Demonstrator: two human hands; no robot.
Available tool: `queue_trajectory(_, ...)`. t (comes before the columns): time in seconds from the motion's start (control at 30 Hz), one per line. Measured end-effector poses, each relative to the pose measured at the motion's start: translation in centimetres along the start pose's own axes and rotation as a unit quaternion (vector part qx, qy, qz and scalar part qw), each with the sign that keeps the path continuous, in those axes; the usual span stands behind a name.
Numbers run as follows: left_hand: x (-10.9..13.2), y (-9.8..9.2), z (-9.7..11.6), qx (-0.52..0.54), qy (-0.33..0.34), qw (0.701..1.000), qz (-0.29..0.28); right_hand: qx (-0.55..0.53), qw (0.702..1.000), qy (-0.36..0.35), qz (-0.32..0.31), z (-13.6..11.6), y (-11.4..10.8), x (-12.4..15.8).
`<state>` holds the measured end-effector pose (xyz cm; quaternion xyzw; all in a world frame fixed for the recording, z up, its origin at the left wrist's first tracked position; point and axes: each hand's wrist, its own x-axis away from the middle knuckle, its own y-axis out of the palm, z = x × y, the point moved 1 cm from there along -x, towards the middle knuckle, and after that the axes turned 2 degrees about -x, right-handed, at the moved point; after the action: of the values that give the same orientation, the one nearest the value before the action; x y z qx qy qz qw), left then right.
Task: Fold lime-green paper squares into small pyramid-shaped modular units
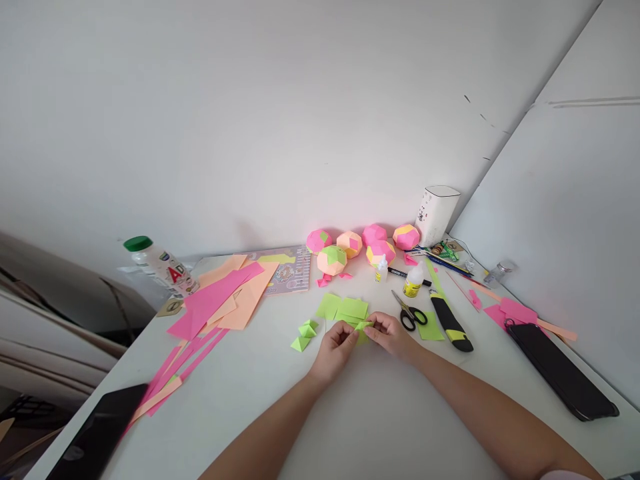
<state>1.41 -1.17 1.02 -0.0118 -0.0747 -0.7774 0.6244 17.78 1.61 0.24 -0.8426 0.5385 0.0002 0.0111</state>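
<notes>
Between my two hands, above the near edge of a small pile of green paper squares, is a piece of green paper with folds in it. My left hand pinches its left side between thumb and fingers. On the right side, my right hand pinches it too. Left of my left hand sit several folded green paper pieces. Black-handled scissors lie just beyond my right hand, with another green paper square beside them. My fingers cover part of the held paper.
Several faceted paper balls stand by the wall. A glue bottle, a utility knife and a black phone are to the right. Pink and orange paper sheets, a white bottle and a dark tablet are left.
</notes>
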Motion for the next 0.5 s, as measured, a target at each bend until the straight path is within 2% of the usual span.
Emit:
queue_trajectory(0.1,0.05,0.01,0.02,-0.004,-0.008,1.0,-0.014,-0.011,1.0,0.004,0.013,-0.24,-0.11,-0.03)
queue_trajectory(0.27,-0.39,-0.03,-0.48,0.05,-0.004,0.998,0.023,-0.039,0.999,-0.018,-0.009,-0.85,0.01,0.06)
queue_trajectory(0.5,-0.37,0.01,-0.7,0.011,0.013,1.0,-0.018,-0.005,1.0,-0.007,0.007,-0.4,-0.28,-0.2)
